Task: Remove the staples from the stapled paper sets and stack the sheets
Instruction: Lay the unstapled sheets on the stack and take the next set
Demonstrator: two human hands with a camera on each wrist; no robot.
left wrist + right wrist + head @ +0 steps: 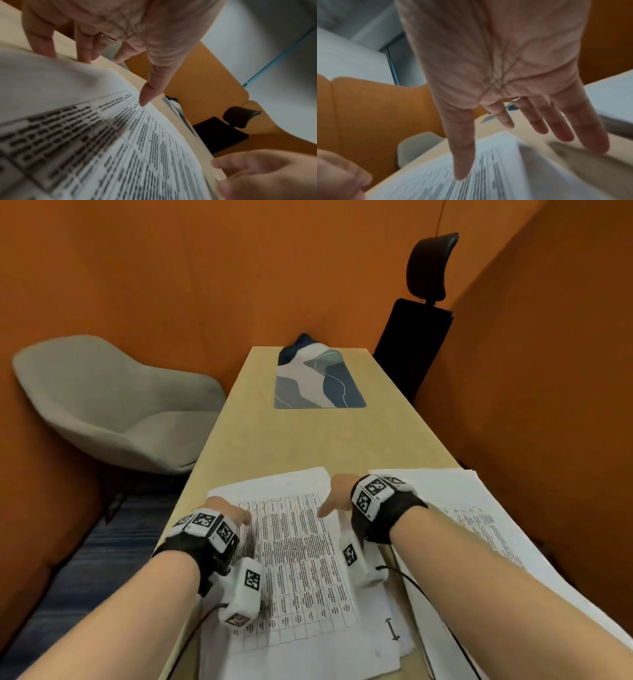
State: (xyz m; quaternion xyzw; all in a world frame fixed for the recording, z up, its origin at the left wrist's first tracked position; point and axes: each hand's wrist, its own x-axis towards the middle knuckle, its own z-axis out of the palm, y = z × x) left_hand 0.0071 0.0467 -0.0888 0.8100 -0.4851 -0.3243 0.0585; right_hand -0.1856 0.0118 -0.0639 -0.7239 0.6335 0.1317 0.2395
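Note:
A stack of white sheets printed with tables [301, 563] lies on the near part of the wooden table [294, 440]. My left hand [236, 513] rests at the stack's upper left with fingers straight, and its thumb [145, 94] touches the top sheet [102, 135]. My right hand [330, 498] hovers at the upper right corner, palm down and fingers spread. Its thumb [462, 162] touches the top sheet's edge [496, 169]. Neither hand holds anything. A second paper pile [479, 525] lies to the right. A small dark I-shaped thing [392, 629] lies on the stack's lower right; I cannot tell what it is.
A patterned blue and grey desk mat [318, 381] lies at the table's far end. A grey shell chair [113, 409] stands left of the table, a black office chair [411, 347] at the far right. Orange walls close in on the sides and back.

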